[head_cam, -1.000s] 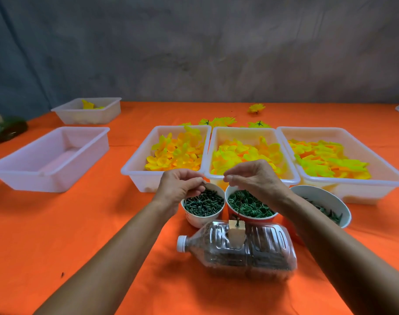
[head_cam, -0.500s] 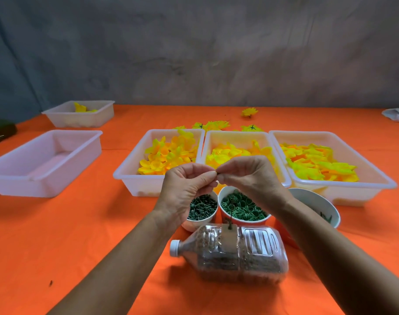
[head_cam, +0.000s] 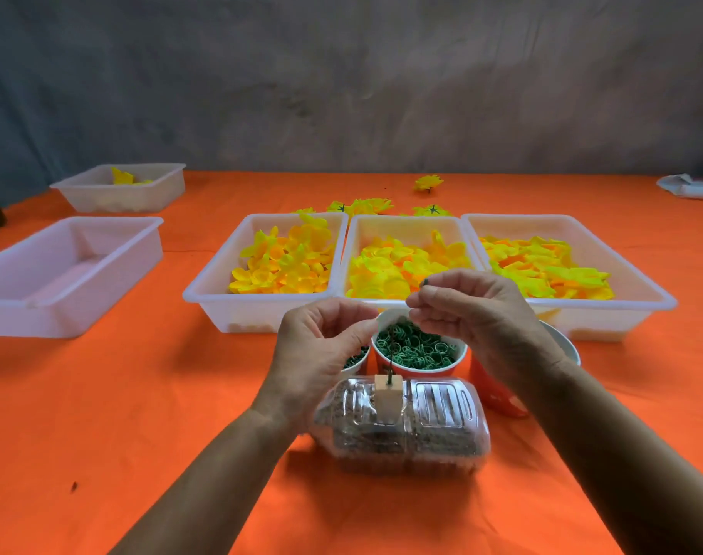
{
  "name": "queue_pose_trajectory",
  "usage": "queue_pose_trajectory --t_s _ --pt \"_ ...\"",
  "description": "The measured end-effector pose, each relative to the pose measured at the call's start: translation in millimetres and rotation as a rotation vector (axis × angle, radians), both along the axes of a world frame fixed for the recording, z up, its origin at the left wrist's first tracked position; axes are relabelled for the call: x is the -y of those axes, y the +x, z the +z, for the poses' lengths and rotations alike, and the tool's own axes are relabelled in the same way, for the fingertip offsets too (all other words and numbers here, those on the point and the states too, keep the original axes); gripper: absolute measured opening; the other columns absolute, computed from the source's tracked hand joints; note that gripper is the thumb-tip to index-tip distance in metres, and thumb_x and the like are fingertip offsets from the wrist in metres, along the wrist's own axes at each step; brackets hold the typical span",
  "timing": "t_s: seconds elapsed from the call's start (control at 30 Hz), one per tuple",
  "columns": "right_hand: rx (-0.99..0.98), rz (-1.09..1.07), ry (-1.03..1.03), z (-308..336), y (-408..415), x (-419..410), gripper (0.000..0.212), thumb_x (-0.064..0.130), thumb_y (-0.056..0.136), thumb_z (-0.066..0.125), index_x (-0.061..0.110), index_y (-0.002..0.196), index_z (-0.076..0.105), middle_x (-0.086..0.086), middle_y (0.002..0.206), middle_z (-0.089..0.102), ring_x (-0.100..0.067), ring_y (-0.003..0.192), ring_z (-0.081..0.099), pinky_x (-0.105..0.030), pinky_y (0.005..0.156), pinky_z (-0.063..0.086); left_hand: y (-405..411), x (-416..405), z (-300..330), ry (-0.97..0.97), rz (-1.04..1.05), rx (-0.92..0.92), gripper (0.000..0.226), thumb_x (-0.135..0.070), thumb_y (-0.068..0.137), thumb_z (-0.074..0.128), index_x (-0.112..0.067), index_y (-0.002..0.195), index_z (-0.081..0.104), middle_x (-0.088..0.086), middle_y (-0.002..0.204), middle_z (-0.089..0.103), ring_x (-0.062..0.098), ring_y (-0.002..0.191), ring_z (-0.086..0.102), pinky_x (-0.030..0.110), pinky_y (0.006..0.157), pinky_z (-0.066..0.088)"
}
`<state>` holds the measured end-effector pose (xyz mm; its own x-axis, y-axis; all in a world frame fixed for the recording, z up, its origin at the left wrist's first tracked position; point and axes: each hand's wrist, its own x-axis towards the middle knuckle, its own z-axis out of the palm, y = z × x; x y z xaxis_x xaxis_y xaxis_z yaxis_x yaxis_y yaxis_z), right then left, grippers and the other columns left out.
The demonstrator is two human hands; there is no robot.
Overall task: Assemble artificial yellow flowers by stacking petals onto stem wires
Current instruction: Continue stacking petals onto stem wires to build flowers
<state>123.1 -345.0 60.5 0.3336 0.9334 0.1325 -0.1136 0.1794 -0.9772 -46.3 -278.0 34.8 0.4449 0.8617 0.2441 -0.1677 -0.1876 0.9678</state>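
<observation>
A thin dark stem wire (head_cam: 392, 356) is standing upright from a block on the lying bottle. Yellow petals are lying heaped in three white trays: left (head_cam: 285, 264), middle (head_cam: 397, 268), right (head_cam: 542, 268); what seem to be finished flowers (head_cam: 365, 205) are resting behind.

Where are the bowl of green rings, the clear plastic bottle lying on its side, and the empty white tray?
Bowl of green rings (head_cam: 417, 350): head view, on the rings.
Clear plastic bottle (head_cam: 441, 418): head view, ribbed side.
Empty white tray (head_cam: 61, 302): head view, front wall.
</observation>
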Motion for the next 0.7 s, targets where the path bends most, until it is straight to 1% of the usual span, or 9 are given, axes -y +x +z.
queue_pose_trajectory --t_s 0.07,0.1,0.17,0.23,0.3,0.37,0.43,0.57,0.7 --pt "-0.052 -0.006 -0.013 -2 -2 8 0.016 0.021 0.059 0.074 0.015 0.074 0.07 -0.009 0.075 0.073 -0.016 0.067 0.07 -0.024 0.061 0.056 -5 8 -5 0.052 -0.01 -0.048 0.01 -0.008 0.074 0.076 -0.012 0.083 0.073 0.008 0.085 0.074 0.015 0.078 0.067 0.027 0.074 0.054" --pt "-0.072 -0.012 -0.021 -4 -3 11 0.016 0.023 0.056 0.075 0.017 0.07 0.072 -0.008 0.073 0.072 -0.015 0.066 0.07 -0.022 0.059 0.055 -6 12 -7 0.069 -0.009 -0.064 0.013 -0.012 0.072 0.075 -0.014 0.085 0.073 0.008 0.089 0.074 0.019 0.082 0.068 0.031 0.077 0.054" --pt "-0.133 -0.015 -0.033 -8 -5 16 0.014 0.023 0.053 0.075 0.018 0.066 0.073 -0.007 0.069 0.071 -0.013 0.062 0.069 -0.021 0.056 0.053 -8 19 -10 0.082 -0.002 -0.077 0.019 -0.02 0.068 0.071 -0.018 0.086 0.073 0.006 0.09 0.072 0.019 0.081 0.067 0.03 0.076 0.054" --pt "-0.189 -0.006 -0.037 -12 -8 19 0.012 0.02 0.054 0.074 0.017 0.066 0.073 -0.007 0.068 0.071 -0.013 0.06 0.068 -0.02 0.055 0.053 -7 25 -13 0.088 0.016 -0.093 0.023 -0.024 0.065 0.072 -0.02 0.088 0.073 -0.001 0.082 0.071 0.013 0.074 0.065 0.027 0.071 0.053" --pt "-0.214 0.014 -0.036 -15 -13 21 0.011 0.019 0.055 0.073 0.017 0.066 0.074 -0.008 0.069 0.072 -0.013 0.061 0.068 -0.02 0.054 0.053 -3 29 -17 0.115 0.049 -0.113 0.026 -0.025 0.066 0.077 -0.017 0.091 0.073 0.0 0.083 0.071 0.019 0.078 0.067 0.034 0.076 0.055" --pt "-0.195 0.03 -0.037 -17 -18 21 0.015 0.023 0.052 0.075 0.018 0.066 0.075 -0.007 0.071 0.073 -0.011 0.063 0.068 -0.02 0.055 0.053 2 31 -19 0.142 0.098 -0.107 0.023 -0.018 0.071 0.082 -0.014 0.092 0.073 0.003 0.085 0.073 0.023 0.081 0.068 0.04 0.08 0.056" --pt "-0.165 0.036 -0.043 -19 -23 21 0.019 0.027 0.049 0.076 0.019 0.067 0.075 -0.005 0.073 0.073 -0.01 0.065 0.068 -0.019 0.058 0.053 6 32 -22 0.144 0.137 -0.077 0.016 -0.011 0.075 0.077 -0.011 0.09 0.073 0.005 0.083 0.073 0.021 0.08 0.069 0.038 0.078 0.056" --pt "-0.16 0.03 -0.052 -21 -28 20 0.016 0.026 0.051 0.075 0.019 0.066 0.075 -0.002 0.07 0.072 -0.009 0.065 0.067 -0.02 0.058 0.053 12 32 -23 0.134 0.146 -0.001 0.006 -0.004 0.078 0.072 -0.005 0.084 0.073 0.008 0.078 0.073 0.011 0.072 0.067 0.024 0.07 0.053" --pt "-0.161 0.03 -0.055 -21 -29 21 0.017 0.026 0.051 0.075 0.019 0.066 0.075 -0.003 0.07 0.071 -0.01 0.066 0.067 -0.02 0.058 0.053 13 32 -23 0.148 0.127 0.041 0.006 -0.005 0.079 0.072 -0.005 0.085 0.073 0.006 0.077 0.073 0.009 0.071 0.066 0.023 0.069 0.053"
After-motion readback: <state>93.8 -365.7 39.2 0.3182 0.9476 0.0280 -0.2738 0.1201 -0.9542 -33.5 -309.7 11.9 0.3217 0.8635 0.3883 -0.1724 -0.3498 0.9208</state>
